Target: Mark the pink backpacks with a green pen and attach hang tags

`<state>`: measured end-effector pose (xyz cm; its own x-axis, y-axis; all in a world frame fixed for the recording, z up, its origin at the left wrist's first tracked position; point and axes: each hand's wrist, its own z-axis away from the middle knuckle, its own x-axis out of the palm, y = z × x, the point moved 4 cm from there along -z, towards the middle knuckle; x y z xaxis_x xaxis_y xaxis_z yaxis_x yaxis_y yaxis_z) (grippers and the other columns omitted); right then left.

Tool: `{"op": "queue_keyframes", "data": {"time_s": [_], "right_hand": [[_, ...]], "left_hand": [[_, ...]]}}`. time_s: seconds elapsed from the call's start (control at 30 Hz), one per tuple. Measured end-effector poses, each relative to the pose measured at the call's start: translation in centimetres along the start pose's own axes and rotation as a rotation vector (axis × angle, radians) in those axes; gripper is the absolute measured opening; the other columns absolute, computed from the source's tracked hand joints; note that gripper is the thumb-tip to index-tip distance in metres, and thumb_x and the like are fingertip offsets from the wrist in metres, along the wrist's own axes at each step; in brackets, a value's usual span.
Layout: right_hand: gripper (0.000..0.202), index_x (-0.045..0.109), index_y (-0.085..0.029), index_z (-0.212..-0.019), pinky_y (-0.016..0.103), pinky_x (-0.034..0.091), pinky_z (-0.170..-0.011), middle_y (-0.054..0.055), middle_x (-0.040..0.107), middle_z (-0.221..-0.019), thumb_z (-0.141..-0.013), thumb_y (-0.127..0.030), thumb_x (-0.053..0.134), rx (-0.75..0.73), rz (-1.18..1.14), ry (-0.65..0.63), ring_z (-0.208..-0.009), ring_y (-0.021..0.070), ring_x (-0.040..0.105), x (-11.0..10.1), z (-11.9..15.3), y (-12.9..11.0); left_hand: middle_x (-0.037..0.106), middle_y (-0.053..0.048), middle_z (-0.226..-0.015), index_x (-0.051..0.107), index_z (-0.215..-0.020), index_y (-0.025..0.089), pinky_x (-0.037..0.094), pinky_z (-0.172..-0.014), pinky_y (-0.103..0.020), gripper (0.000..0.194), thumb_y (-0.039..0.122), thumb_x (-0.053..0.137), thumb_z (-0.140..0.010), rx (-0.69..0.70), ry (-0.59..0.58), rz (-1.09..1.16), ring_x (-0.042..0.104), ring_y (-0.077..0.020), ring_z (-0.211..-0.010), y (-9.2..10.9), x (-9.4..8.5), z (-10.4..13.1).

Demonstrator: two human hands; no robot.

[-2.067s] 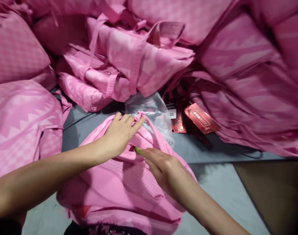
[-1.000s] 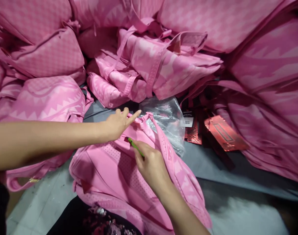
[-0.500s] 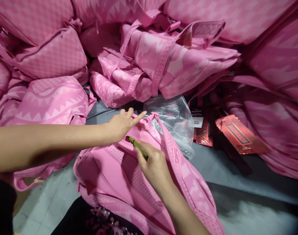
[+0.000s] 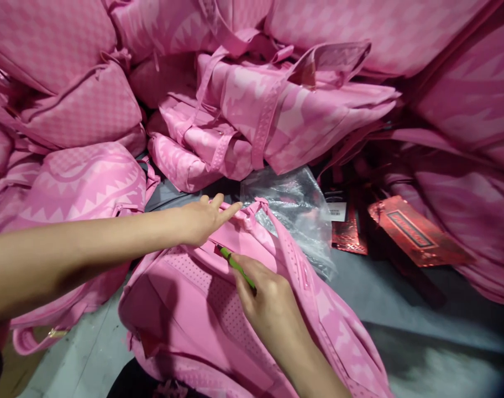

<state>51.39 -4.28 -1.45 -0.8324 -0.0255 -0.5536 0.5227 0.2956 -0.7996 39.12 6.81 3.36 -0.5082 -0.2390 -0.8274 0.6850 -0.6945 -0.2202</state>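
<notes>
A pink backpack lies in front of me with its back panel and dotted mesh facing up. My left hand rests across its top edge by the handle, fingers stretched and apart. In my right hand is a slim green pen-like tool, gripped between thumb and fingers. Its dark tip is at the fabric just below my left hand; whether it touches is hard to tell. The pink shoulder strap runs down to the right of my right hand.
Pink backpacks and bags, including a camouflage tote and a shark-tooth bag, are piled behind and to the left. A clear plastic bag lies beyond the backpack. Red hang tags rest on the grey surface at right.
The view has shifted a little. My right hand and the green tool have moved slightly down, away from my left hand. My left hand's fingers have shifted a little at the top edge.
</notes>
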Motion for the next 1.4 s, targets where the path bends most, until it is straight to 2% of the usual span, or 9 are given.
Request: {"op": "queue_keyframes", "data": {"time_s": [0.17, 0.43, 0.6, 0.73, 0.83, 0.97, 1.1, 1.27, 1.4], "right_hand": [[0.029, 0.068, -0.013, -0.114, 0.032, 0.061, -0.079, 0.010, 0.074, -0.103, -0.094, -0.013, 0.046, -0.063, -0.025, 0.011, -0.090, 0.0203, 0.073, 0.4, -1.2, -0.8], [0.029, 0.067, -0.014, -0.114, 0.031, 0.061, -0.079, 0.009, 0.074, -0.104, -0.094, -0.013, 0.046, -0.043, -0.008, 0.031, -0.090, 0.0196, 0.073, 0.9, -1.6, -1.2], [0.030, 0.067, -0.015, -0.117, 0.033, 0.061, -0.080, 0.009, 0.074, -0.106, -0.094, -0.015, 0.047, 0.000, 0.021, 0.029, -0.090, 0.0203, 0.073, 0.9, -1.9, -0.9], [0.028, 0.069, -0.016, -0.110, 0.031, 0.061, -0.076, 0.008, 0.075, -0.102, -0.093, -0.014, 0.047, -0.038, -0.040, 0.019, -0.087, 0.0190, 0.073, 0.9, -2.0, -1.0], [0.030, 0.068, -0.016, -0.115, 0.034, 0.062, -0.077, 0.008, 0.074, -0.106, -0.093, -0.015, 0.047, 0.017, 0.051, 0.019, -0.087, 0.0209, 0.073, 0.8, -1.9, -0.9], [0.030, 0.070, -0.015, -0.110, 0.032, 0.061, -0.074, 0.009, 0.075, -0.102, -0.093, -0.014, 0.046, -0.016, 0.032, 0.009, -0.085, 0.0201, 0.073, 0.7, -2.1, -1.3], [0.032, 0.069, -0.013, -0.114, 0.038, 0.060, -0.076, 0.012, 0.075, -0.102, -0.091, -0.015, 0.047, 0.050, 0.079, -0.039, -0.085, 0.0238, 0.073, 1.0, -2.4, -1.0], [0.028, 0.072, -0.016, -0.108, 0.033, 0.057, -0.082, 0.008, 0.075, -0.104, -0.089, -0.014, 0.051, 0.030, -0.209, -0.090, -0.090, 0.0194, 0.071, 1.7, -3.2, -1.0], [0.028, 0.072, -0.015, -0.104, 0.029, 0.053, -0.080, 0.008, 0.075, -0.097, -0.089, -0.011, 0.049, 0.020, -0.170, -0.054, -0.085, 0.0173, 0.069, 1.4, -3.5, -1.1]], "left_hand": [[0.029, -0.023, -0.150, 0.002, -0.156, 0.022, 0.049, -0.088, -0.037, 0.093, 0.010, 0.057, -0.082, 0.022, 0.082, 0.024, 0.053, -0.0315, -0.114, -0.5, 0.9, -0.4], [0.024, -0.024, -0.153, -0.001, -0.156, 0.020, 0.047, -0.093, -0.038, 0.100, 0.011, 0.063, -0.080, 0.032, -0.001, 0.056, 0.050, -0.0336, -0.120, -0.7, 0.5, -0.7], [0.027, -0.022, -0.152, 0.002, -0.156, 0.022, 0.048, -0.091, -0.037, 0.095, 0.006, 0.057, -0.081, 0.019, 0.034, 0.053, 0.051, -0.0316, -0.118, -0.9, 0.7, -0.8], [0.031, -0.023, -0.149, 0.003, -0.156, 0.021, 0.049, -0.090, -0.038, 0.096, 0.009, 0.060, -0.080, 0.025, 0.047, 0.042, 0.054, -0.0310, -0.113, -1.0, 1.0, -1.0], [0.032, -0.022, -0.148, 0.005, -0.156, 0.020, 0.048, -0.090, -0.037, 0.091, 0.004, 0.054, -0.081, 0.034, 0.059, 0.041, 0.054, -0.0304, -0.113, -0.9, 0.9, -1.0], [0.034, -0.022, -0.146, 0.006, -0.156, 0.021, 0.050, -0.086, -0.037, 0.096, 0.005, 0.059, -0.078, 0.013, 0.061, 0.046, 0.055, -0.0312, -0.110, -0.8, 0.9, -1.1], [0.030, -0.021, -0.150, 0.005, -0.157, 0.023, 0.050, -0.088, -0.036, 0.096, 0.003, 0.057, -0.078, -0.007, 0.057, 0.045, 0.054, -0.0307, -0.114, -0.9, 1.0, -0.9], [0.030, -0.024, -0.150, 0.006, -0.157, 0.019, 0.049, -0.093, -0.039, 0.094, 0.011, 0.062, -0.081, 0.028, 0.098, 0.060, 0.053, -0.0334, -0.118, -0.8, 1.0, -0.4], [0.029, -0.026, -0.150, 0.011, -0.157, 0.017, 0.050, -0.092, -0.038, 0.090, 0.008, 0.060, -0.082, 0.008, 0.086, 0.071, 0.054, -0.0347, -0.121, -0.8, 1.0, -0.3]]}}
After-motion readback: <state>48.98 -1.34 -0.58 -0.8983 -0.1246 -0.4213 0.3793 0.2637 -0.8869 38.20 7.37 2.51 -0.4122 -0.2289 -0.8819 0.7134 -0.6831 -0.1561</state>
